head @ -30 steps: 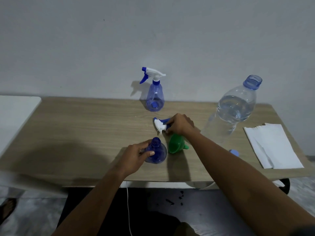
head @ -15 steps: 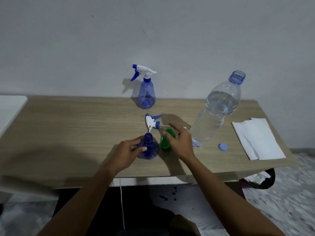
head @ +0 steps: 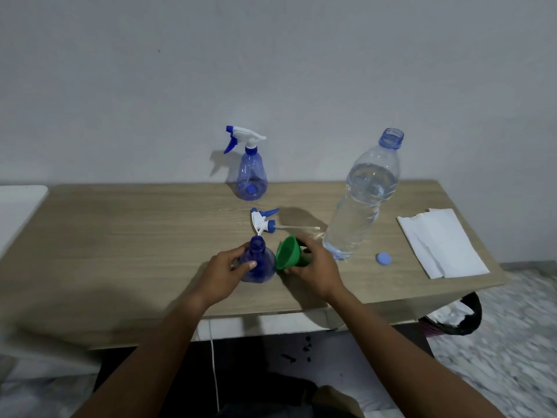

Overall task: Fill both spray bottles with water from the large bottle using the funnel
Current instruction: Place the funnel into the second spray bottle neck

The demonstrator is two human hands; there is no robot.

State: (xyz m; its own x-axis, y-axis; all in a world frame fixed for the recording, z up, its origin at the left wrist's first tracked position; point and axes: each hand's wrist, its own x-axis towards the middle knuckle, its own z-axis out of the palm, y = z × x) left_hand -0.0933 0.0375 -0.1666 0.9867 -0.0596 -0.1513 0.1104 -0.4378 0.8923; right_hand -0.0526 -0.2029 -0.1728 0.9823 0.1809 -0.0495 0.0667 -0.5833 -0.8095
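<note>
An open blue spray bottle stands near the table's front, and my left hand grips its body. Just right of it, my right hand holds the green funnel, tilted with its wide mouth facing the bottle. The removed spray head lies behind, its tube pointing right. A second blue spray bottle with its head on stands at the back. The large water bottle, uncapped and mostly full, stands to the right.
A blue cap lies right of the large bottle. White paper towels cover the wooden table's right end. A white surface adjoins on the left, and a dark bin sits below the right corner.
My right hand left the spray head on the table, moved to the green funnel, and has lifted it beside the open bottle. My left hand stayed on the bottle.
</note>
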